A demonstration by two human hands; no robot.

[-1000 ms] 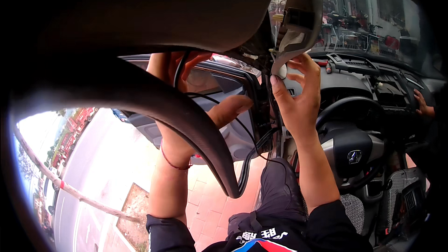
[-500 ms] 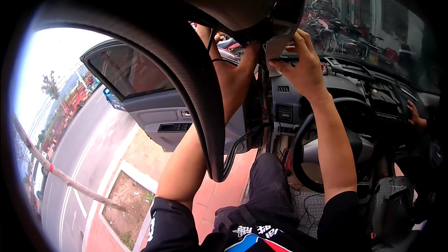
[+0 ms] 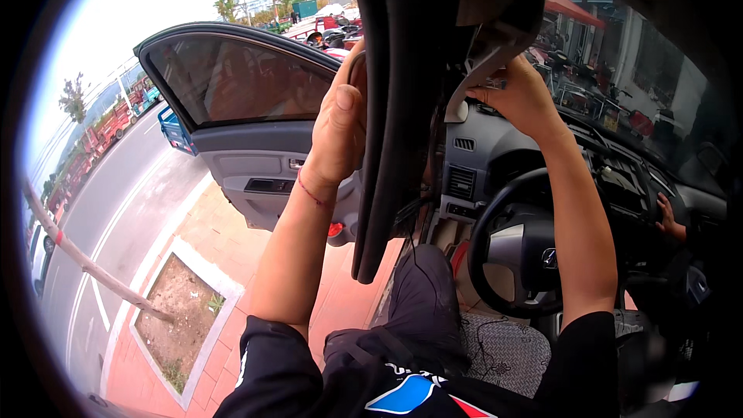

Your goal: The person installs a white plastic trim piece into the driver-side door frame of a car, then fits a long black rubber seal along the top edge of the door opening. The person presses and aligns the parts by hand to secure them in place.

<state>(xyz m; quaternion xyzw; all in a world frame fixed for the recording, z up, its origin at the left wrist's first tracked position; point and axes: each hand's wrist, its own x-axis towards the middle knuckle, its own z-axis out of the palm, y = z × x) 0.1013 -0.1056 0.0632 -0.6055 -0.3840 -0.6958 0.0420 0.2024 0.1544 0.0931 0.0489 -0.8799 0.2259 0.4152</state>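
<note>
My left hand (image 3: 338, 124) is raised against the outer side of the car's dark door-opening frame (image 3: 381, 139), which has a black rubber seal. Its thumb is stretched up, and the frame hides part of the fingers. On the inner side, my right hand (image 3: 520, 94) pinches the edge of a light grey windshield pillar trim (image 3: 461, 99). Fingertips of that hand are partly hidden behind the trim. Below it are the dashboard's side air vent (image 3: 463, 183) and the steering wheel (image 3: 478, 240).
The car door (image 3: 255, 162) stands swung out at the left over a paved sidewalk (image 3: 209, 220). A thin wire hangs near my knee. Another person's hand (image 3: 669, 218) rests by the partly dismantled dashboard (image 3: 619, 178) at the right. Overhead, dark roof lining comes close.
My left hand has moved from inside the opening to the outer side of the frame. My right hand stays on the trim, slightly farther right. The view has shifted.
</note>
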